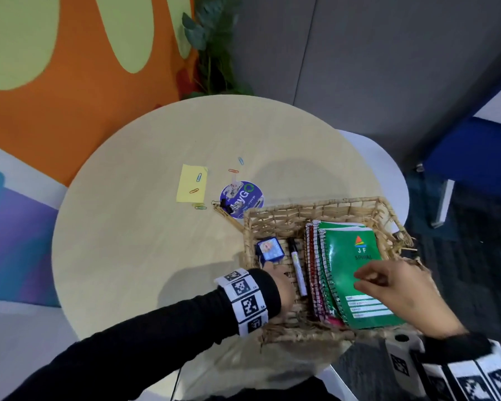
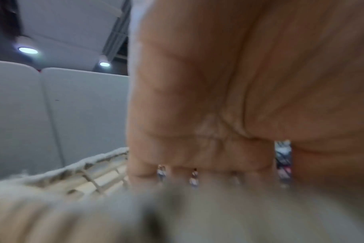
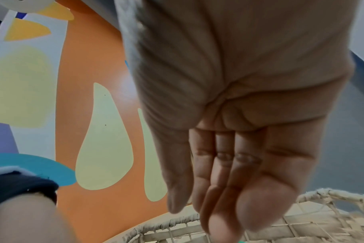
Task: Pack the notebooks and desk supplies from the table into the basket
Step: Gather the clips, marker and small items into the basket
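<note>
The wicker basket (image 1: 315, 205) sits at the table's front right. It holds a stack of spiral notebooks with a green one (image 1: 349, 253) on top, a black marker (image 1: 298, 270) and a small blue square item (image 1: 269, 249) at its left wall. My left hand (image 1: 275, 273) reaches over the basket's near left corner, one fingertip touching the blue item. In the left wrist view the left hand (image 2: 218, 98) fills the frame, blurred. My right hand (image 1: 368, 280) lies on the green cover, and the right hand (image 3: 229, 180) shows straight fingers above the basket rim (image 3: 333, 195).
On the round beige table (image 1: 128, 241) lie a yellow sticky note (image 1: 187, 185) with two paper clips on it, more loose clips (image 1: 233, 171) beside it, and a round blue card (image 1: 241, 198) with a black clip. A white chair (image 1: 388, 175) stands behind the basket.
</note>
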